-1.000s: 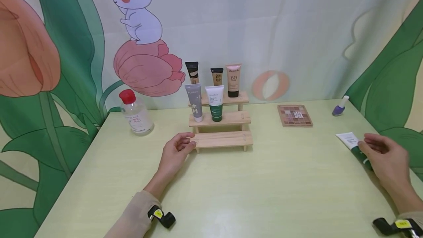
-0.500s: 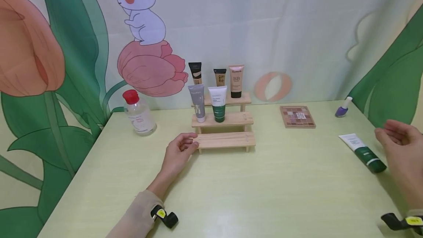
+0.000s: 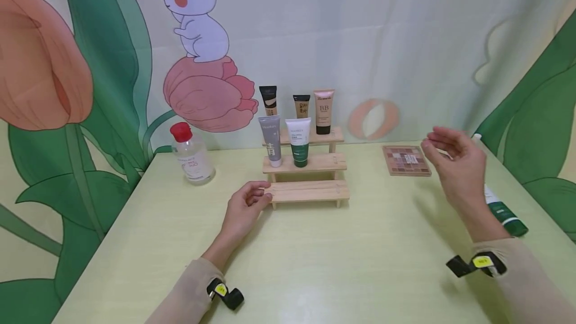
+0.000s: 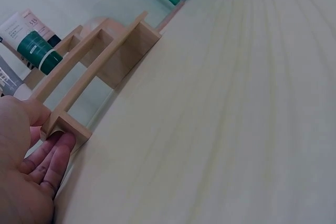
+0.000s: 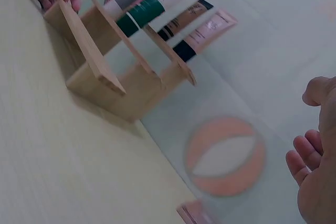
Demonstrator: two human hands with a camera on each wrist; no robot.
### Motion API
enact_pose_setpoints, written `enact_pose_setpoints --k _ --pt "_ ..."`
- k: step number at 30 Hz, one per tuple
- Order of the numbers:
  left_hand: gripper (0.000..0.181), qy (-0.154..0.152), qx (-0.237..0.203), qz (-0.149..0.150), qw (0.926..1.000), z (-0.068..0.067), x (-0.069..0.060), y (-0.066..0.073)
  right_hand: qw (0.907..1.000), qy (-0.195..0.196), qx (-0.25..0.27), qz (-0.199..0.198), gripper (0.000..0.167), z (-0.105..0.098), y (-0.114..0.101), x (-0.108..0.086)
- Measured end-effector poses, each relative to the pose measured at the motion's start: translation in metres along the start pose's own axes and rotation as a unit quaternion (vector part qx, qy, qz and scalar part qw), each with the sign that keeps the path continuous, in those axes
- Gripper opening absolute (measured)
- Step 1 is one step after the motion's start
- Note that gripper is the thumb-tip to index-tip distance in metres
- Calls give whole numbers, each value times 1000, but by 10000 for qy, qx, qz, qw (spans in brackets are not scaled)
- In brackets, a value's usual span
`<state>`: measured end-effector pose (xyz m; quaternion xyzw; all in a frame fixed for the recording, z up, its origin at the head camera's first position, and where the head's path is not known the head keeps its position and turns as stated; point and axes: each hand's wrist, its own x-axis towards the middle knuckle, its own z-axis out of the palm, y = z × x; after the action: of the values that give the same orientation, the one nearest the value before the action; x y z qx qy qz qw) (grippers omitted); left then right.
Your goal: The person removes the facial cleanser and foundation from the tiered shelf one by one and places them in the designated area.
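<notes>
My left hand [image 3: 245,209] grips the left end of the lowest step of a three-step wooden stand [image 3: 310,191], thumb above and fingers curled beneath in the left wrist view. A grey tube [image 3: 270,141] and a white-and-green tube [image 3: 299,142] stand on its middle step. On the top step are two black-capped tubes, partly hidden, and a pink BB tube [image 3: 324,111]. My right hand [image 3: 461,169] holds nothing, raised over the table with loosely bent fingers beside the eyeshadow palette [image 3: 407,160]. Behind its wrist lies another white-and-green tube [image 3: 508,219], partly covered.
A clear bottle with a red cap [image 3: 193,159] stands at the table's left. Beyond my right hand, a small nail polish bottle shows only its white cap [image 3: 477,137]. A printed curtain [image 3: 405,39] hangs along the back edge of the table [image 3: 337,264].
My right hand has let go of the white-and-green tube on the right, leaving it lying on the table, and has moved up and leftward to the palette. The left hand keeps its grip.
</notes>
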<state>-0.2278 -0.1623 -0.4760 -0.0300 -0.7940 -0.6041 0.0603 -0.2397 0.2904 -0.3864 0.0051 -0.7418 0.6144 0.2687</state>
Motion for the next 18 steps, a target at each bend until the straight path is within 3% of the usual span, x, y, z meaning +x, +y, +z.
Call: enact_pose_setpoints --k 7,12,18 --pt "25 -8 54 -145 9999 -1 -1 -1 9917 -864 928 -232 41 74 -18 -9" --pt "24 -14 58 -173 9998 -1 -3 -1 9847 -1355 1053 -308 41 115 -27 -18" --pt "25 -35 67 -104 9999 0 -1 0 9793 -1659 1096 -390 42 150 -33 -21"
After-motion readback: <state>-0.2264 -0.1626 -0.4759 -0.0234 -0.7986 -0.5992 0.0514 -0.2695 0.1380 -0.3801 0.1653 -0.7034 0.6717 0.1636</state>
